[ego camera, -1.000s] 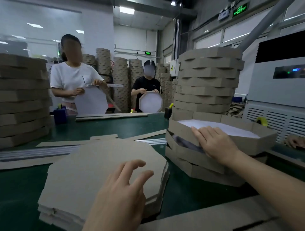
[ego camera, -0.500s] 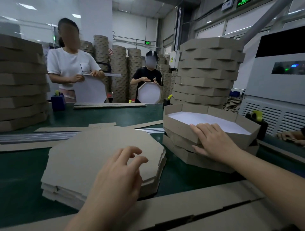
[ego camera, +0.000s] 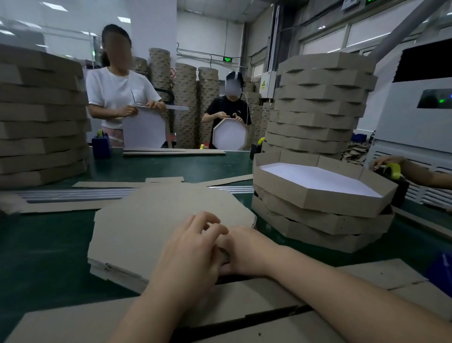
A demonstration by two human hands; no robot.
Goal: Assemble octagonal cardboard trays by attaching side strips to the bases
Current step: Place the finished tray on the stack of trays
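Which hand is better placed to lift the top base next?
Probably left: the left hand rests fingers curled on the stack of bases; the right hand has its fingers hidden beneath it.

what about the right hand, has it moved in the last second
Yes. The right hand left the top tray and went left to the flat base stack.

— Any writing you can actually read?
— No letters. The green lit sign (ego camera: 227,59) hanging at the back carries characters, but they are too small to make out.
— Other signs?
— A yellow warning triangle (ego camera: 263,85) on the grey wall box (ego camera: 270,80). There is also a round red prohibition sign (ego camera: 172,72) among the tall stacks (ego camera: 186,98) behind, though its symbol is unclear.
— Top right?
— Only the lower edge of a second green sign (ego camera: 374,1), cut off by the frame. The black shirt (ego camera: 227,105) bears a small white logo (ego camera: 235,110), which is unreadable.
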